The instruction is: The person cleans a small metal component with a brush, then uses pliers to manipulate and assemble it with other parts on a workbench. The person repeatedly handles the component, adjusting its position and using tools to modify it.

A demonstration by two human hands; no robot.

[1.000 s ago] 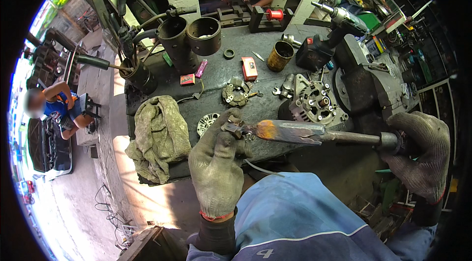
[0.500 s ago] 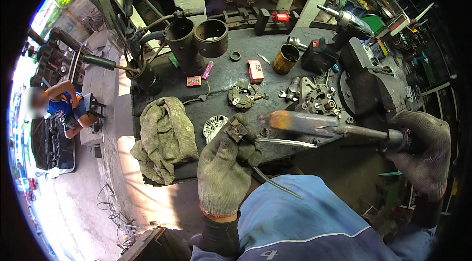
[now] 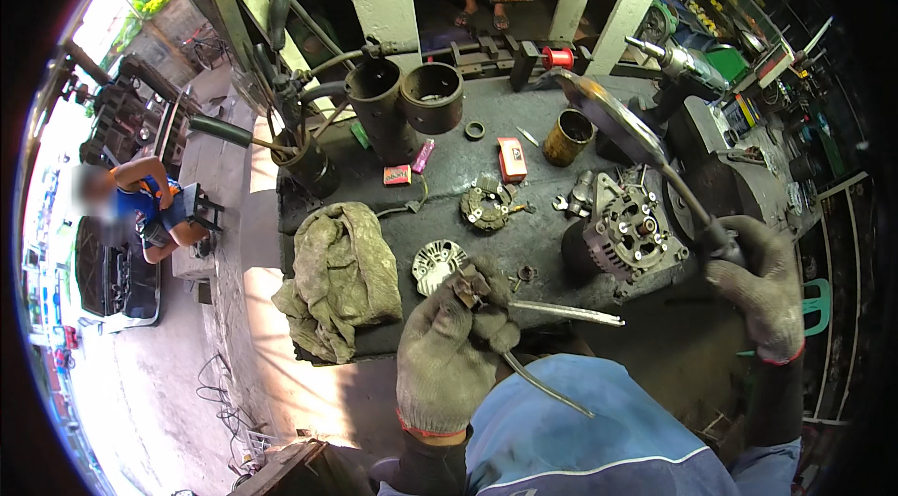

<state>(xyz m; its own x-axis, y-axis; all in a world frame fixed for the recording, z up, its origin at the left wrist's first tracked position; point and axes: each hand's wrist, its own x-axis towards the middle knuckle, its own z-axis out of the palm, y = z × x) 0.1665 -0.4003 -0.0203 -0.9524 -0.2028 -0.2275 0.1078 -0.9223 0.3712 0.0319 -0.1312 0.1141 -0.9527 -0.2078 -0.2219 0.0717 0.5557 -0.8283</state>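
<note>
My gloved left hand (image 3: pixel 441 367) is closed around a small dark square metal part (image 3: pixel 470 287). A silvery strip, likely solder (image 3: pixel 569 313), sticks out to the right from its fingers, and a thin grey curved rod (image 3: pixel 547 388) hangs below them. In my gloved right hand (image 3: pixel 765 286) is the handle of a large soldering iron (image 3: pixel 622 122), its thick, heat-stained bit raised and pointing up-left over the bench. Beneath the iron lies an alternator housing (image 3: pixel 636 232). A silvery vented end cover (image 3: pixel 437 264) sits just beyond my left hand, with a round slotted part (image 3: pixel 488 204) farther back.
The dark workbench (image 3: pixel 449 164) also carries a crumpled cloth (image 3: pixel 344 276), metal cylinders (image 3: pixel 383 113), a rusty tin (image 3: pixel 567 138), small boxes (image 3: pixel 512 158) and a power drill (image 3: pixel 687 71). One person sits at the left (image 3: pixel 168 197); another's legs show behind the bench.
The soldering iron has swung from level, near my left hand, to raised and pointing up-left, away from the part. My left hand keeps its hold. The whole view has shifted slightly.
</note>
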